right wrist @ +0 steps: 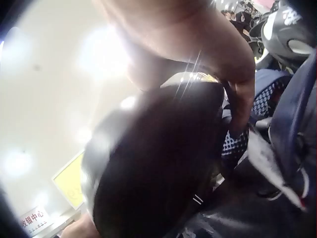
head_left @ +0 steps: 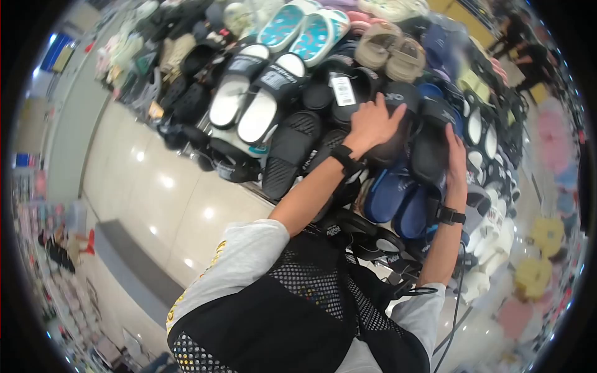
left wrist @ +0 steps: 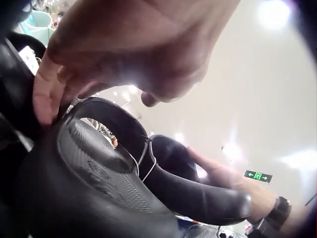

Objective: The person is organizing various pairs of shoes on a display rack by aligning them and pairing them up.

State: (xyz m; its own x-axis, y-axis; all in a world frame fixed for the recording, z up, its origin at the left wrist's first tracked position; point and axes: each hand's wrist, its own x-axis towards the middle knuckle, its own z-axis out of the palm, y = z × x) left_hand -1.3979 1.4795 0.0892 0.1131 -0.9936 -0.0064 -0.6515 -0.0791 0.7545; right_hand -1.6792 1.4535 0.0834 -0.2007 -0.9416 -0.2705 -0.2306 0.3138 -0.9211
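A pair of black slides lies between the two hands, the left slide (head_left: 401, 93) with pale lettering on its strap. My left hand (head_left: 376, 127) rests on it, thumb and fingers spread. In the left wrist view its fingertips reach down beside the slide's textured footbed (left wrist: 106, 173), and a thin tie links the two straps. Along the outer side of the right slide (head_left: 429, 158), my right hand (head_left: 456, 155) lies with fingers extended. The right wrist view has that hand (right wrist: 213, 44) over a large dark slide (right wrist: 158, 158), fingers pointing down past its edge.
Shoes crowd the display: white-soled black slides (head_left: 258, 121), teal-patterned clogs (head_left: 314, 40), beige sandals (head_left: 388, 50), and navy slides (head_left: 388, 196) nearest the body. A white price tag (head_left: 342, 91) stands beside the left hand. People (head_left: 532, 62) are at the far right.
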